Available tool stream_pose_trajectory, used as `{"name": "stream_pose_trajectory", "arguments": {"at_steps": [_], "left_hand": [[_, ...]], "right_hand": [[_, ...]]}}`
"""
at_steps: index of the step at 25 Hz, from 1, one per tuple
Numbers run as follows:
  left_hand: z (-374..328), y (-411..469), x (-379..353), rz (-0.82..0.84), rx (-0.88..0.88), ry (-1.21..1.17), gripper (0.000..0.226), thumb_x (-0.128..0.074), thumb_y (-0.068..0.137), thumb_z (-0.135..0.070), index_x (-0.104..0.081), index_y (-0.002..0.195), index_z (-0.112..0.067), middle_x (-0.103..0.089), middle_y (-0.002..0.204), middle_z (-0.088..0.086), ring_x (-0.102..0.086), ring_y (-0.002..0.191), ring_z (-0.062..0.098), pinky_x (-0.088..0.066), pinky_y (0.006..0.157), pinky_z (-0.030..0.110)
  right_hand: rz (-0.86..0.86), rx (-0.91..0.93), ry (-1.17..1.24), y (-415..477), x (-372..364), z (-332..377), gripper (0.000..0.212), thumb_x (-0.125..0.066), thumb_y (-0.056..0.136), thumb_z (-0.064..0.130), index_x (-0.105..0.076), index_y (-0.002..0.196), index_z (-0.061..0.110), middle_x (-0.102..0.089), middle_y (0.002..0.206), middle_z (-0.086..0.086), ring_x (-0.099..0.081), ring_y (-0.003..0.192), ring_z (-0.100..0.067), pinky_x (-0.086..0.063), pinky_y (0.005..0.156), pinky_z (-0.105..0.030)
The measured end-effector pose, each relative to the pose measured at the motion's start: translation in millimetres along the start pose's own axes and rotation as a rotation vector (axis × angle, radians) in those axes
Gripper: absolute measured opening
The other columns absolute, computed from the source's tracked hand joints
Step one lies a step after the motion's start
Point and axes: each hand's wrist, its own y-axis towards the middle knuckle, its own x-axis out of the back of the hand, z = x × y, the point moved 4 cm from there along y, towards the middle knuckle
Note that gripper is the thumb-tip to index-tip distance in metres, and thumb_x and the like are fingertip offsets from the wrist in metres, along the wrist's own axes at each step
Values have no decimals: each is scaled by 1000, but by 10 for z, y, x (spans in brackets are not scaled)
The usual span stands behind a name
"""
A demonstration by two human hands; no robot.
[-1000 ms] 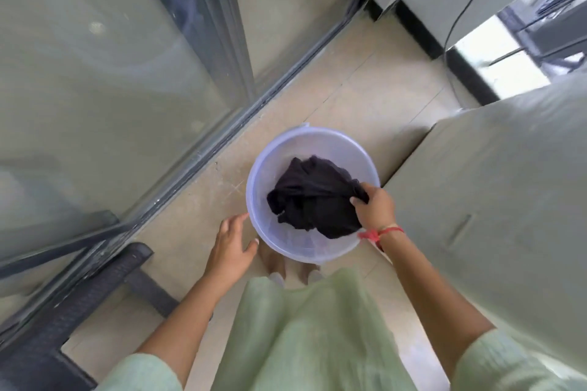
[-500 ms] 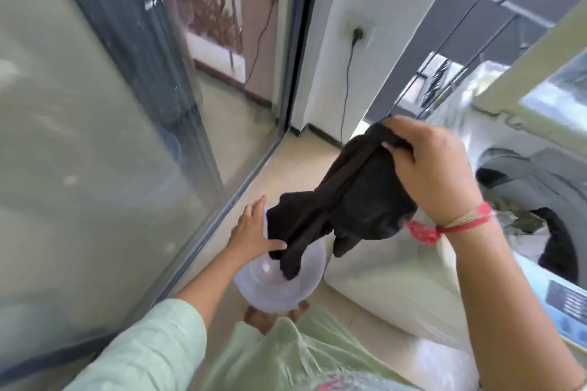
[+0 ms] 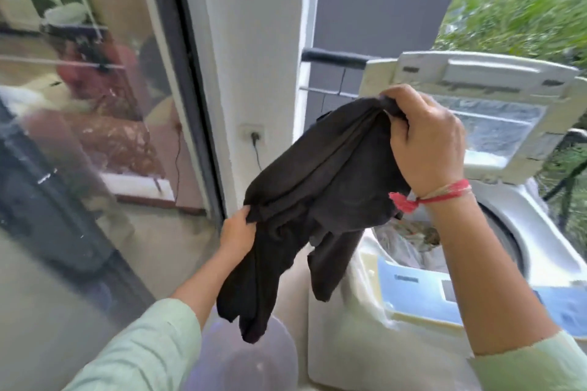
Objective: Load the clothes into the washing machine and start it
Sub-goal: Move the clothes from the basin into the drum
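A: Big stuff first. What fills the left?
B: Glass sliding door (image 3: 79, 152), dark frame, reflections all over it. White wall pillar (image 3: 254, 41) right next to it.
A: Right side?
B: White top-load washing machine (image 3: 349, 352). Its lid (image 3: 495, 86) stands raised at the back, so the opening is uncovered. Blue control panel (image 3: 413, 289) runs along the near edge. Greenery (image 3: 524, 9) behind it, blurred.
A: Anything in the drum?
B: Crumpled clothes (image 3: 409, 232) show through the opening, partly hidden by the right forearm. Can't tell single pieces apart.
A: Task item?
B: Black garment (image 3: 317, 194) — up in the air, stretched between both hands, over the machine's near-left corner and just left of the opening. Two loose ends hang down, and the longer one dangles above the basin.
A: Basin?
B: Pale lavender plastic basin (image 3: 254, 359), bottom centre on the floor, just beside the machine's left wall. Blurry.
A: Grips?
B: Right hand (image 3: 428, 149) is clenched round the bunched top end of the garment, in front of the lid, back of the hand to the camera. Left hand (image 3: 236, 232) is lower, with its fingers pinching the garment's left edge.
A: Small things?
B: Pale green sleeves (image 3: 143, 349) on both arms. Red thread band (image 3: 444, 194) with a tassel on the right wrist. Wall socket (image 3: 254, 135) low on the pillar — dark plug in it, cable hanging down.
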Motion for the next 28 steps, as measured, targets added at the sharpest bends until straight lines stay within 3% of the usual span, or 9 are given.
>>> {"name": "stream_pose_trajectory", "arguments": {"at_steps": [3,6,13,16,18,22,23,26,28], "left_hand": [[-645,202,46,-135,-35,14,43,-35,86,-42,-63,96,-11,-66,98,20,-60,93,38,-50,78,44],[-1460,341,-26,-275,-152,-30,32,-41,95,-32,-63,97,-8,-65,98,22,-60,92,39,-49,75,42],[-3708,428,-515,-355,-580,-261,18,-44,90,-12,-55,75,-11,-64,79,15,-57,84,40,-39,63,34],[-4103,292,-959,-304,-690,-268,19,-45,84,-15,-62,92,-12,-67,87,5,-60,88,32,-46,69,35],[-3977,228,-1294,-251,-729,-87,23,-45,79,-15,-60,96,-15,-69,90,8,-61,85,34,-49,68,39],[-3185,91,-1966,156,-668,368,15,-49,80,-15,-48,94,-20,-65,91,10,-60,86,35,-44,64,38],[-2939,16,-2082,358,-621,446,17,-52,81,-19,-46,95,-26,-63,97,6,-59,92,32,-44,69,37],[-2334,-215,-2087,815,-440,608,45,-70,75,-38,-49,115,-37,-52,119,-12,-47,111,9,-41,91,30],[-2121,-204,-1869,764,-367,540,55,-72,70,-49,-49,120,-40,-48,121,-17,-41,114,3,-38,96,28]], "right_hand": [[-56,-72,-90,86,-32,-647,25,-47,82,9,-60,101,17,-69,88,-6,-63,75,-34,-48,81,-41],[-81,-127,-217,173,-7,-1342,25,-50,81,7,-60,100,19,-69,84,-6,-63,74,-32,-33,100,-41],[-389,-349,-203,361,829,-3004,30,-47,80,5,-59,106,15,-65,96,-14,-58,83,-36,-37,81,-38],[-507,-409,51,272,1113,-3536,26,-46,84,1,-58,106,8,-64,99,-16,-55,88,-31,-38,78,-33],[-226,-386,45,157,867,-3772,26,-51,84,1,-58,107,10,-66,98,-16,-59,87,-31,-42,76,-33],[1249,-295,-64,-576,-120,-4038,34,-59,87,17,-56,121,19,-65,103,0,-64,101,-27,-50,88,-36],[1454,-361,-16,-751,-243,-4009,38,-59,88,20,-55,125,19,-65,102,0,-66,98,-25,-51,90,-38],[1445,-264,-25,-801,-556,-3792,47,-59,90,27,-48,134,16,-60,124,-6,-58,113,-22,-43,99,-31],[1332,-145,-29,-763,-864,-3556,55,-61,89,32,-42,138,16,-52,137,-3,-49,125,-20,-37,103,-27]]}}
